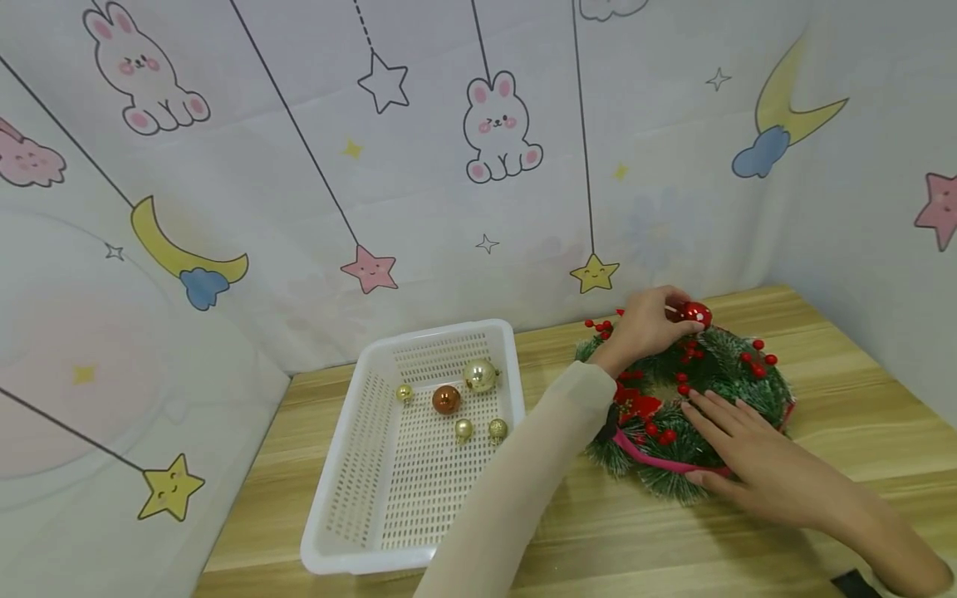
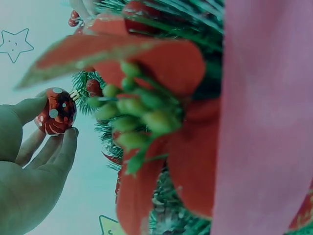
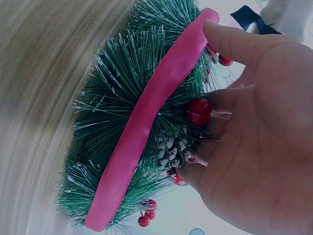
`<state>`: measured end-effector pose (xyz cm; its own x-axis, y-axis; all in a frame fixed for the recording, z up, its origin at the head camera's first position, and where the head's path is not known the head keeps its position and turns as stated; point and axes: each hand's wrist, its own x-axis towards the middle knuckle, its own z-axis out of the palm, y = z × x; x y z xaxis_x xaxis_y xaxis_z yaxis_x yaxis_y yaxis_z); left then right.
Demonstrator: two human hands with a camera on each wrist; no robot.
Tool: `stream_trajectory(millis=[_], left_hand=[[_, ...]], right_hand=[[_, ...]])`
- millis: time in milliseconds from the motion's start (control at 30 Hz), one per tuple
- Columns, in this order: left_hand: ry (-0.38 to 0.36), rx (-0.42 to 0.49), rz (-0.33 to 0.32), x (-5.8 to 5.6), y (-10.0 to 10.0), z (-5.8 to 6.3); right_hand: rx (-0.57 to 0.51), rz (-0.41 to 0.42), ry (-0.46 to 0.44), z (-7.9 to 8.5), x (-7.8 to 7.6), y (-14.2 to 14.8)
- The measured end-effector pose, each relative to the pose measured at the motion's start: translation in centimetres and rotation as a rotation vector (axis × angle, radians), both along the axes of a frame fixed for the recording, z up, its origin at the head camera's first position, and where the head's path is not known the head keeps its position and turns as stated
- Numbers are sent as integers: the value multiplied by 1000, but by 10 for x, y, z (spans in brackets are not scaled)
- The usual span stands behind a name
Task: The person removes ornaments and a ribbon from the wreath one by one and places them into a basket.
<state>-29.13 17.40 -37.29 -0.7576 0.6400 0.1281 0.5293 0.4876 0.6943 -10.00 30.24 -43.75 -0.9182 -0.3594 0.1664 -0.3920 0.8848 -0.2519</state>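
Note:
My left hand (image 1: 645,328) pinches a shiny red Christmas ball (image 1: 697,314) between thumb and fingers, over the far side of a wreath (image 1: 770,394). White dots and a gold cap show on the ball in the left wrist view. Green, frosted needles, red berries (image 1: 757,363) and a red poinsettia (image 1: 637,405) make up the wreath, with a pink ribbon (image 1: 658,459) along its near outer edge. My right hand (image 1: 770,461) rests on the near right part, fingers extended over the needles, thumb at the ribbon. A snowy pine cone (image 3: 171,152) sits beside those fingers.
To the left on the wooden table (image 1: 598,540) stands a white plastic basket (image 1: 340,465). In it lie a copper-coloured ball (image 1: 446,399), a large pale gold ball (image 1: 480,375) and several small gold ones. A printed cloth (image 1: 449,208) hangs behind the table.

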Motion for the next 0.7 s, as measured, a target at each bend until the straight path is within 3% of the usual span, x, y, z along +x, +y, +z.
stream_trajectory(millis=[433, 700], left_hand=[[16, -58, -59, 8, -11, 10], [-7, -32, -62, 10, -17, 9]], right_hand=[[-4, -2, -10, -1, 0, 1], [-10, 5, -9, 0, -1, 0]])
